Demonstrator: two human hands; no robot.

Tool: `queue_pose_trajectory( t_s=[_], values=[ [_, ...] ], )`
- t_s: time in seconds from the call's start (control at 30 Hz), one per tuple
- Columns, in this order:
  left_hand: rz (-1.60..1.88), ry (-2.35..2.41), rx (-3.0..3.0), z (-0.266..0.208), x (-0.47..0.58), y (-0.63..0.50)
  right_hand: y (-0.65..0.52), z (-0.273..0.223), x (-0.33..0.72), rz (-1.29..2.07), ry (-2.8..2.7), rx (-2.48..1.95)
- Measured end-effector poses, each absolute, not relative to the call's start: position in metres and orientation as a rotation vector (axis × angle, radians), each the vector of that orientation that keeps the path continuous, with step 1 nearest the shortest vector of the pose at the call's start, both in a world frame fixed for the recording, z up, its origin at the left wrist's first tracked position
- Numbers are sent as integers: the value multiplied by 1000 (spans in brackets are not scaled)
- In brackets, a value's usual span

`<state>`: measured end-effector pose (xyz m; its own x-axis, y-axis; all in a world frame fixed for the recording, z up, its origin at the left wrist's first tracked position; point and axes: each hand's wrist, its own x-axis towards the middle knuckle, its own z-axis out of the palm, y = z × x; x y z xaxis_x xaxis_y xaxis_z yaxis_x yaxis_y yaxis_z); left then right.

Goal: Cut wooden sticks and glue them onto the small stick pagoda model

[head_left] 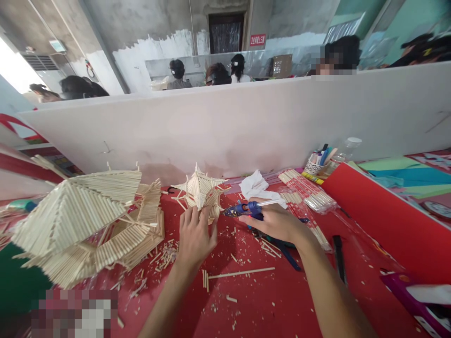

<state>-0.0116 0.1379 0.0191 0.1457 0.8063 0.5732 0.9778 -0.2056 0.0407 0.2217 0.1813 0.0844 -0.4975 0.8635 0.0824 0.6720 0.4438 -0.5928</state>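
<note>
A small pavilion model (198, 188) built of thin wooden sticks, with a pointed roof, stands on the red table. My left hand (196, 232) grips its near edge, the fingertips bent over it and partly hiding the lower part. My right hand (278, 219) is closed around a blue hot glue gun (243, 209), from whose back a whitish glue stick (269, 202) sticks out. The gun's nozzle points left and lies close to the model's right side; whether it touches cannot be made out. To the left sits a larger stick-built pavilion model (84, 206) with layered roofs.
Stick scraps (165, 256) litter the red table (260, 305). Blue-handled pliers (291, 256) lie below my right hand. Packs of sticks (308, 190), white tissue (255, 184), a pen holder (315, 165) and a red board (387, 211) are at right. A white partition (218, 126) stands behind; people sit beyond.
</note>
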Motion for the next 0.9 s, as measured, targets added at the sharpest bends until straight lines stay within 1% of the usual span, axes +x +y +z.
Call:
queue_pose_trajectory(
  t_s=[0.13, 0.37, 0.47, 0.63, 0.73, 0.9],
  values=[
    [-684, -1709, -2072, 18, -12, 139, 182, 87, 229, 702, -2356, -1303],
    [-680, -1683, -2065, 15, -14, 139, 189, 80, 258, 925, -2432, -1285],
    [-664, -1663, -2108, 17, -18, 140, 195, 70, 269, 882, -2472, -1379],
    [-613, -1597, -2204, 29, -28, 137, 200, 67, 275, 917, -2455, -1264],
    [-642, -1508, -2285, 35, -36, 126, 200, 70, 277, 927, -2470, -1254],
    [-638, -1360, -2400, 33, -53, 87, 196, 75, 276, 858, -2584, -1412]
  ],
)
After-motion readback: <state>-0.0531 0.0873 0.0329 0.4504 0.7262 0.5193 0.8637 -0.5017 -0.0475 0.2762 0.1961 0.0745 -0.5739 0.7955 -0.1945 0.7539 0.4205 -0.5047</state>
